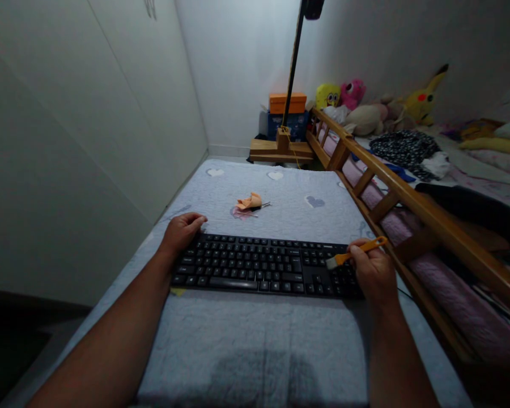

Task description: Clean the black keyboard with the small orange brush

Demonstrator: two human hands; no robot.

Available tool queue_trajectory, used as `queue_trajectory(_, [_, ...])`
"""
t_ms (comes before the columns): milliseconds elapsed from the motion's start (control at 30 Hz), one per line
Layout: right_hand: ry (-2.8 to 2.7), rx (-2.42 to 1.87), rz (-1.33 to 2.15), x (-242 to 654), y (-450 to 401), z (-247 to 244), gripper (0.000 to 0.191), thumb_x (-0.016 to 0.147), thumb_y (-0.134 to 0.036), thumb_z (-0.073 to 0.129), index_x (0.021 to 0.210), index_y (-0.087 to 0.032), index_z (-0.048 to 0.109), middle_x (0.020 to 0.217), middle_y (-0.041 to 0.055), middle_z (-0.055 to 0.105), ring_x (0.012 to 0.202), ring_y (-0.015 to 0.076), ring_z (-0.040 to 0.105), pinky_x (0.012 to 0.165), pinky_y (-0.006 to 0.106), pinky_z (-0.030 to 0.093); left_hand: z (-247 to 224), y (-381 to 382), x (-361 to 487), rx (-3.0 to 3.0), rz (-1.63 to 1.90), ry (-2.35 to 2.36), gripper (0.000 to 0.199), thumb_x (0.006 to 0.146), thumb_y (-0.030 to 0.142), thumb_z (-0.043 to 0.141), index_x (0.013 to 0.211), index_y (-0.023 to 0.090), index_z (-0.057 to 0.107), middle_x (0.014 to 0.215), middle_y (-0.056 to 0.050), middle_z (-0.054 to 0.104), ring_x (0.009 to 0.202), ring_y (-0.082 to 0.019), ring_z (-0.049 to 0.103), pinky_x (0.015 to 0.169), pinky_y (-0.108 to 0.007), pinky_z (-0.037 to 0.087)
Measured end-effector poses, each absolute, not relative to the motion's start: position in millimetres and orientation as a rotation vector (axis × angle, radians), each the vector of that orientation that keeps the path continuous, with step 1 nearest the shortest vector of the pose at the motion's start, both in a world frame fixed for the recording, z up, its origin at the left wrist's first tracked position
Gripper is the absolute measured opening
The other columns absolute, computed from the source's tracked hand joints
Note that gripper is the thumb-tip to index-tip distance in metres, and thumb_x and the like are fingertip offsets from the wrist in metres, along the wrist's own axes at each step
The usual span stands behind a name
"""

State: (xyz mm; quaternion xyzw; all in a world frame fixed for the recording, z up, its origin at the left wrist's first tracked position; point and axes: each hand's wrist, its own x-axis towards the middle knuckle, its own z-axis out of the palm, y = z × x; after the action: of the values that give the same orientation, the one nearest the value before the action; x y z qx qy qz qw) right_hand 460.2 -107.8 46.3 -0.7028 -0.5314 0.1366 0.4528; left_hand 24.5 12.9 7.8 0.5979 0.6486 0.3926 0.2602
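Note:
A black computer keyboard (255, 262) lies flat across the blue quilted cover in front of me. My left hand (183, 229) is at its far left corner, the fingers curled closed against the edge and the thumb pointing right. A small brush (342, 259) with an orange handle and pale bristles is pinched in my right hand (370, 266), over the keyboard's right end. Its bristles point left, at the keys beside the number pad; I cannot tell whether they touch. Farther back lie a crumpled orange cloth (250, 200) and thin cotton swabs (250, 214).
A wooden bed rail (386, 170) runs along the right, with plush toys (368, 119) and clothes behind it. White cabinet doors (110, 113) rise on the left. Beyond the far edge stand a wooden stand base (280, 148), a pole (294, 62) and an orange box (287, 102).

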Motion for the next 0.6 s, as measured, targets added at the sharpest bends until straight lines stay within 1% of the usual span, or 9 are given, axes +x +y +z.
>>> queue_trajectory(100, [-1.336, -1.745, 0.376, 460.9, -108.4, 45.4, 0.026, 0.084, -0.044, 0.053, 0.074, -0.021, 0.062, 0.059, -0.001, 0.057, 0.058, 0.0195, 0.056, 0.059, 0.03, 0.042, 6.8, 12.9, 23.9, 1.606, 1.068, 1.755, 0.034, 0.072, 0.052, 0.063, 0.075, 0.02, 0.073, 0.061, 0.001, 0.063, 0.061, -0.019, 0.055, 0.066, -0.032, 0.046])
queue_trajectory(200, [-1.36, -1.749, 0.36, 460.1, -108.4, 45.5, 0.028, 0.085, -0.046, 0.053, 0.075, -0.021, 0.063, 0.059, -0.0007, 0.058, 0.058, 0.0197, 0.057, 0.059, 0.03, 0.043, 5.9, 13.0, 23.0, 1.61, 1.071, 1.753, 0.034, 0.072, 0.052, 0.064, 0.076, 0.02, 0.074, 0.061, 0.001, 0.064, 0.061, -0.019, 0.056, 0.067, -0.033, 0.046])
queue_trajectory(300, [-1.379, -1.741, 0.317, 457.6, -107.1, 45.9, 0.032, 0.087, -0.049, 0.053, 0.08, -0.021, 0.066, 0.062, 0.0009, 0.062, 0.062, 0.0212, 0.06, 0.062, 0.031, 0.045, 6.4, 13.1, 23.0, 1.619, 1.072, 1.748, 0.034, 0.072, 0.052, 0.063, 0.076, 0.02, 0.074, 0.062, 0.0, 0.065, 0.061, -0.019, 0.057, 0.068, -0.033, 0.047])
queue_trajectory(400, [-1.399, -1.715, 0.282, 455.4, -105.1, 45.8, 0.035, 0.09, -0.051, 0.052, 0.085, -0.02, 0.068, 0.071, 0.0037, 0.068, 0.069, 0.0227, 0.064, 0.069, 0.033, 0.048, 7.8, 13.0, 23.9, 1.62, 1.075, 1.744, 0.034, 0.071, 0.052, 0.063, 0.076, 0.02, 0.075, 0.062, 0.0, 0.066, 0.062, -0.02, 0.058, 0.068, -0.033, 0.048])
queue_trajectory(500, [-1.382, -1.711, 0.256, 455.6, -104.2, 45.4, 0.037, 0.092, -0.052, 0.05, 0.088, -0.02, 0.068, 0.076, 0.0048, 0.069, 0.073, 0.0231, 0.065, 0.073, 0.034, 0.048, 8.7, 12.7, 24.1, 1.621, 1.073, 1.747, 0.034, 0.07, 0.052, 0.064, 0.075, 0.02, 0.074, 0.062, 0.0, 0.066, 0.062, -0.02, 0.058, 0.068, -0.033, 0.048])
queue_trajectory(600, [-1.319, -1.727, 0.287, 457.1, -105.9, 45.7, 0.037, 0.091, -0.053, 0.051, 0.09, -0.02, 0.067, 0.072, 0.0031, 0.067, 0.069, 0.0217, 0.063, 0.068, 0.032, 0.047, 8.3, 12.6, 23.6, 1.621, 1.078, 1.744, 0.033, 0.071, 0.052, 0.063, 0.075, 0.021, 0.074, 0.062, 0.0, 0.066, 0.062, -0.019, 0.057, 0.068, -0.032, 0.048])
